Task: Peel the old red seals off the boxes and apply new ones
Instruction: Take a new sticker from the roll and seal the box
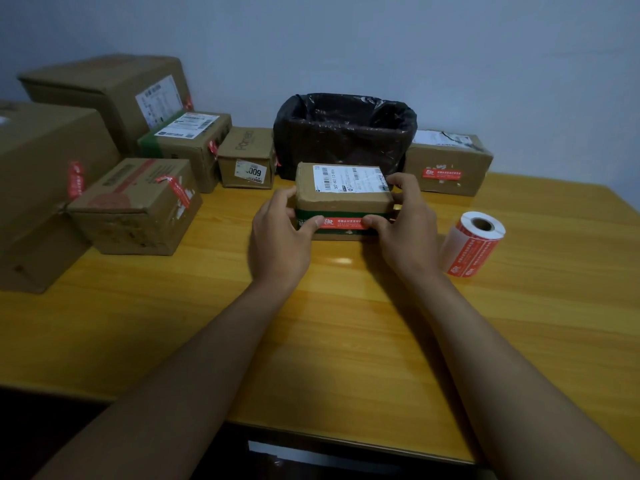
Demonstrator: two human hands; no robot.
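- Head view: the left hand (pixel 280 233) makes its grip on the small box (pixel 343 199), fingers curled round the box's left end and thumb pressed on the left end of the red seal (pixel 344 223).
- The right hand (pixel 403 230) grips the same box from the right end, fingers bent over its top right corner, thumb pressed on the right end of the seal.
- The seal lies flat across the box's near face, over a green band, between the two thumbs.
- The box sits on the desk (pixel 346 323), with a white shipping label (pixel 348 179) on its top.
- Just behind the box stands a bin (pixel 344 133) lined with a black bag.
- Right of the box, apart from it, a roll of red seals (pixel 472 244) lies tilted on the desk, its core facing up and back.
- Behind and right of the box, beside the bin, a second box (pixel 448 164) shows a flat red seal on its near face.
- Left of the box stands a cluster of boxes: a low one (pixel 138 206) with a wrinkled red seal over its right top edge, a big one (pixel 45 188) at the far left with a red seal on its side, and behind them a tall one (pixel 110 95), a green-taped one (pixel 187 143) and a little one (pixel 246 157) marked 600.
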